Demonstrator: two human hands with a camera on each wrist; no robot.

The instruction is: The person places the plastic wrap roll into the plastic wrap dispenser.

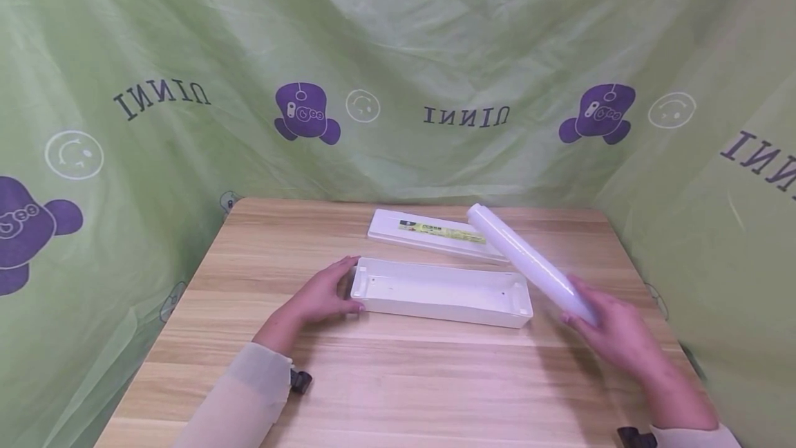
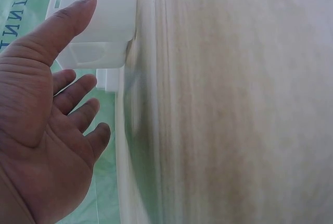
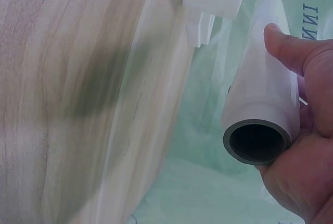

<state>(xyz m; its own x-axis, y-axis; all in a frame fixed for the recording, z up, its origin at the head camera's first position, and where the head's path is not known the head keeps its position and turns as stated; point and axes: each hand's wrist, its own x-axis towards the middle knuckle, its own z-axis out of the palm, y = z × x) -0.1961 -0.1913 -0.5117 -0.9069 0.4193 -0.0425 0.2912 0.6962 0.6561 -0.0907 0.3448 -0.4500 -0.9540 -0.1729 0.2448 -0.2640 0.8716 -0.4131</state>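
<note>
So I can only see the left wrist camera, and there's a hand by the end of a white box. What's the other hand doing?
Observer: The right hand is holding a long, shiny white roll.
Operator: Cool! Is the roll solid all the way through?
Observer: Not at the end facing the right wrist camera: that end has a round, dark opening.
Operator: And what's that bit of white peeking out past the box?
Observer: In the head view, a long, flat white piece lies behind the box, with a yellow-green label on it.
</note>
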